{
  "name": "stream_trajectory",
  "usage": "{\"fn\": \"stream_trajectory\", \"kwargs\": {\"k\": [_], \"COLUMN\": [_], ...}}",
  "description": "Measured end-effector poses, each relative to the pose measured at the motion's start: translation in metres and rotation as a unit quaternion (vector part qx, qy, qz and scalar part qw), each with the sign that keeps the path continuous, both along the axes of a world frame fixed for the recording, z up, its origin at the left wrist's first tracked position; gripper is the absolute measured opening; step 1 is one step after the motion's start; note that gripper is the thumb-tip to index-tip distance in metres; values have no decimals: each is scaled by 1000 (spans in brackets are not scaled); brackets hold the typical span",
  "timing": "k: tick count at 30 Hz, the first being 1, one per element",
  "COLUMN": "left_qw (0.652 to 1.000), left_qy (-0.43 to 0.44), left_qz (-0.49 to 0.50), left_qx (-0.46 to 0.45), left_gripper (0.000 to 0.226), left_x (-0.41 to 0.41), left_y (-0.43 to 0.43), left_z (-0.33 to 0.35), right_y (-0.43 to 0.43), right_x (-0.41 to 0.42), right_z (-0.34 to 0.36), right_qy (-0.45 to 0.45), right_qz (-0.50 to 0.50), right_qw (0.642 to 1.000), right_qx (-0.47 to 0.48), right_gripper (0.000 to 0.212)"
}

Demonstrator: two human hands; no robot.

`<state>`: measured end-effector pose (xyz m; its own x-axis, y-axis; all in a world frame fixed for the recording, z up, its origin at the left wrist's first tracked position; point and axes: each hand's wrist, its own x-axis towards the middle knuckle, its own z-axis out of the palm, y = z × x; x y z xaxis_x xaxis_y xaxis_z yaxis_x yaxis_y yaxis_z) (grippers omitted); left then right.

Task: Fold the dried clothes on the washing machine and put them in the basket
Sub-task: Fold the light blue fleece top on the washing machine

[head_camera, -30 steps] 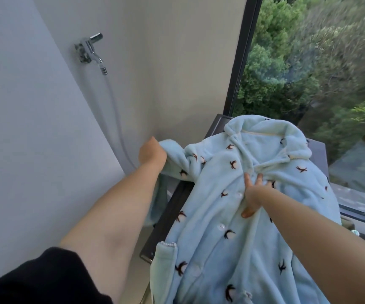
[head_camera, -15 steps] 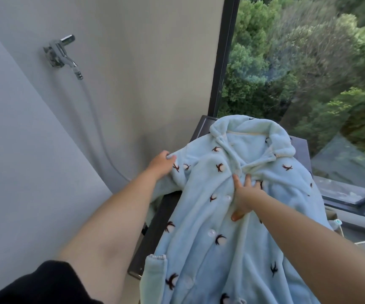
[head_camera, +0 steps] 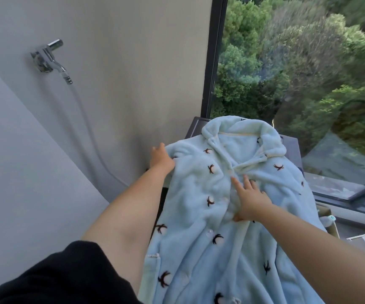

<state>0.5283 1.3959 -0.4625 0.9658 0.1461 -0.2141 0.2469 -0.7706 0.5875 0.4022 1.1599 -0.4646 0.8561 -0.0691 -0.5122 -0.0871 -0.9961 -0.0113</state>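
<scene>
A light blue fleece pajama top [head_camera: 201, 194] with small dark embroidered motifs and white buttons lies spread, front up and collar far, over the dark top of the washing machine [head_camera: 195, 126]. My left hand [head_camera: 160, 160] grips the top's left shoulder edge near the wall. Flat on the button placket at chest height lies my right hand [head_camera: 248, 199], its fingers straight and pressing the fabric down. The garment's lower part runs out of the frame at the bottom. No basket is in view.
A grey wall stands close on the left, with a chrome tap [head_camera: 47, 59] and a hose [head_camera: 82, 119] running down it. A dark window frame [head_camera: 213, 62] and glass with trees behind stand at the back right. A light rack edge [head_camera: 361, 239] shows at the right.
My left hand has brought the sleeve and shoulder in from beyond the machine's left edge onto the garment. My right hand stays pressed on the placket.
</scene>
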Motion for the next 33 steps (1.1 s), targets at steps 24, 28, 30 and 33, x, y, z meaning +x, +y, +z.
{"fn": "stream_trajectory", "kwargs": {"k": [24, 28, 30, 33], "left_qw": [884, 902, 976, 983], "left_qy": [216, 138, 142, 147], "left_qz": [-86, -47, -57, 10], "left_qx": [-405, -407, -157, -113], "left_gripper": [49, 65, 51, 39], "left_x": [-299, -317, -325, -328], "left_y": [43, 47, 55, 74], "left_z": [31, 35, 27, 9], "right_y": [50, 42, 44, 58], "right_x": [-212, -229, -235, -241], "right_z": [-3, -3, -3, -4], "right_qy": [-70, -72, -108, -173], "right_qz": [52, 17, 32, 43], "right_qw": [980, 989, 993, 984], "right_qx": [179, 132, 46, 2], "right_gripper": [62, 69, 65, 59]}}
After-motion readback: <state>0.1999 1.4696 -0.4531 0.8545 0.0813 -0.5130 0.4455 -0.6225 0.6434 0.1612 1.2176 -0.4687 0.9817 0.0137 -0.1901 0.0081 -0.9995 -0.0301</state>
